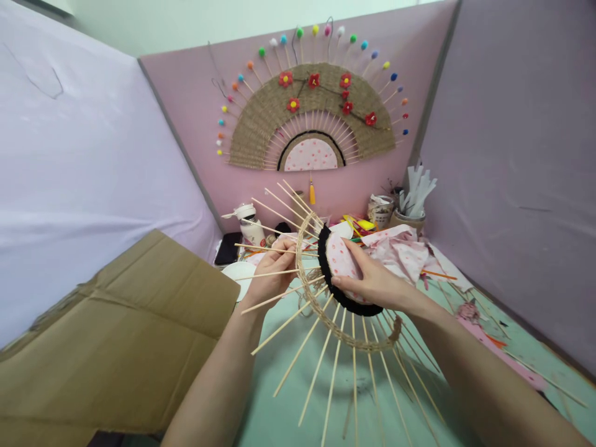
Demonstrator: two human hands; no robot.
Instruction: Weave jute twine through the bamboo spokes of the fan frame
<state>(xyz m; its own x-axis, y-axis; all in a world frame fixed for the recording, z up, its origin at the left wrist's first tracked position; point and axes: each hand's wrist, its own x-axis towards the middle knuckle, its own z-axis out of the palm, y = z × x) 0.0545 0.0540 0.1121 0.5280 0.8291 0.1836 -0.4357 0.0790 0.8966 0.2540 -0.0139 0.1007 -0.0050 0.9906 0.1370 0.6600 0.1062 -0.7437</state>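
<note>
The half-round fan frame of thin pale wooden sticks [355,385] is held in front of the person, above the mint-green bench [279,385]. Its core carries pink dotted fabric [339,257] edged with fuzzy black trim [356,306]. A braided tan twine band [361,344] crosses the sticks in an arc outside the trim.

Right hand [382,282]: fingers closed on the core, pressing the fabric face near the straight edge; the grip behind is hidden. Left hand [271,273]: fingers drawn narrow in a pinch at the outer side of the band. Whether a stick is also pinched cannot be told.

Handling assessment: the unit is likely light. The core appears fairly stiff and is the preferred holding point. The sticks are probably springy and prone to snapping if loaded at their free tips; handle them close to the band. The twine looks pliable, with good friction, but may shift along the smooth sticks if pulled unevenly. Avoid crushing the trim.

Surroundings: a large brown cardboard sheet [121,323] lies to the left; a crumpled pink dotted cloth [400,248] lies at the rear right. A woven tan fan [251,136] is displayed upright on the pink panel [186,105].
</note>
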